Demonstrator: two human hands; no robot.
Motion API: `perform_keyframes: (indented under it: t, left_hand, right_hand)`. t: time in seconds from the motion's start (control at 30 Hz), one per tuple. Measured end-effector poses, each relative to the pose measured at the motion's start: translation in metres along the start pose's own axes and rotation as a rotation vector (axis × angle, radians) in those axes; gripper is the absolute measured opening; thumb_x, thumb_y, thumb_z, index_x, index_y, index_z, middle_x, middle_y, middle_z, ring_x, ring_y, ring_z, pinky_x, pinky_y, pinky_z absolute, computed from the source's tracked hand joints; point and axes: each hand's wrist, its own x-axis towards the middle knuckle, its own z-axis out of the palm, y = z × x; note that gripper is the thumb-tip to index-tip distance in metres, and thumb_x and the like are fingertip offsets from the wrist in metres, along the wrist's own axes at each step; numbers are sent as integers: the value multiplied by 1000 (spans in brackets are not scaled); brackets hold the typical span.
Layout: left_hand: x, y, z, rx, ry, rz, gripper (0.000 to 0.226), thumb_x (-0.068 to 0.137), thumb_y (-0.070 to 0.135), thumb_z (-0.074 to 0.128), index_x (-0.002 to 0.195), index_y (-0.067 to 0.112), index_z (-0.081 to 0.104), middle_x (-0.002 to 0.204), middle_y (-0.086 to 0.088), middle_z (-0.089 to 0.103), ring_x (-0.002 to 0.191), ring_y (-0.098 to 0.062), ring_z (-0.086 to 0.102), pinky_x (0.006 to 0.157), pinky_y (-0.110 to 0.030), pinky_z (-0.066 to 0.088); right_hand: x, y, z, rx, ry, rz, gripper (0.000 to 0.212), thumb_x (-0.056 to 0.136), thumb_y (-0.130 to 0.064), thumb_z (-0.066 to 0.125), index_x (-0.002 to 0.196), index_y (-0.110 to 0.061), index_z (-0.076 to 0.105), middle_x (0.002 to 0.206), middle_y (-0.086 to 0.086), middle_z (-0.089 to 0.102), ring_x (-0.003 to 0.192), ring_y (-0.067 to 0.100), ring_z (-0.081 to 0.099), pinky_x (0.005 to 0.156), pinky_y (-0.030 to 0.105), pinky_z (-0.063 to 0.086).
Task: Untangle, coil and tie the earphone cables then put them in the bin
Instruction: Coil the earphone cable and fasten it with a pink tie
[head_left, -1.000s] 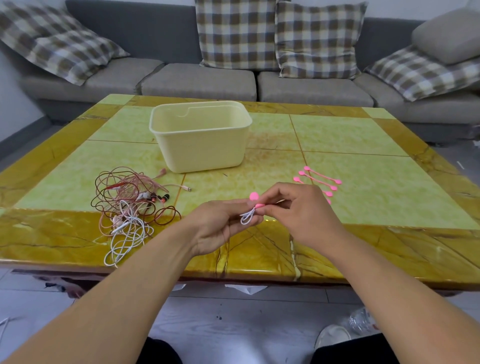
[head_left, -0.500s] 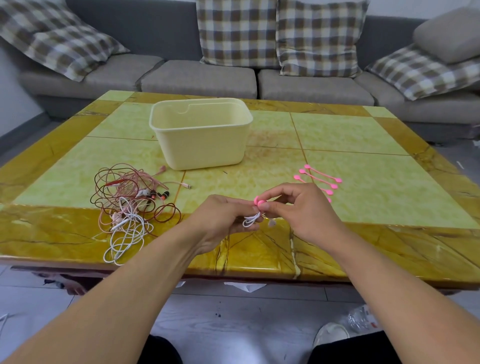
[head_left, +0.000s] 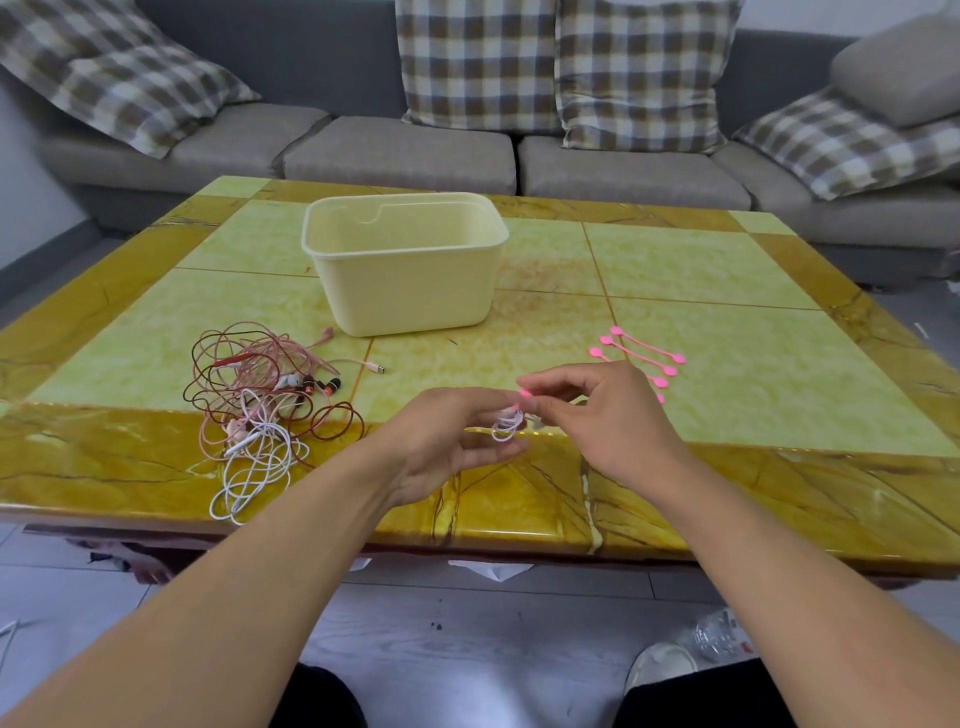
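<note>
**Q:** Hands first: what are they doing?

**A:** Both meet above the near edge of the worktop (head_left: 156, 467). The right hand (head_left: 608, 415) pinches a pink tie (head_left: 524, 394) between thumb and fingertips. The left hand (head_left: 447, 441) is half open, palm up, its fingertips at a small white coiled cable (head_left: 506, 427) that hangs between the two hands. Whether the left hand truly grips the coil, I cannot tell.

**Q:** Why held like that?

**A:** Probably so the coil keeps its loops while the tie is closed round it.

**Q:** And the rest of the cables?

**A:** A tangled heap of earphone cables (head_left: 260, 405), pink, dark red and white, lies towards the near left corner. Spare pink ties (head_left: 639, 358) lie right of centre. A cream bin (head_left: 405, 291) stands in the middle, well apart from the hands; I see nothing inside it.
</note>
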Motion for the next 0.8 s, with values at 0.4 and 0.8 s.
perform_keyframes:
  t: [0.4,0.8]
  left_hand:
    - [1,-4,3,171,77,79,33,85,-15,67,115,-1,71,105,-17,76,85,-26,76,69,-23,62]
    - [5,0,-10,77,122,196,17,92,-10,61,100,-2,74,95,-16,76,84,-22,75,77,-23,60]
  right_hand:
    - [3,2,1,-183,-4,-5,3,95,-20,70,96,-23,69,86,-12,69,78,7,67,77,38,58]
    - [-2,-6,-9,-297,-71,-141,43,73,-50,84,108,-34,66,118,-24,58,114,-9,43,91,-1,26]
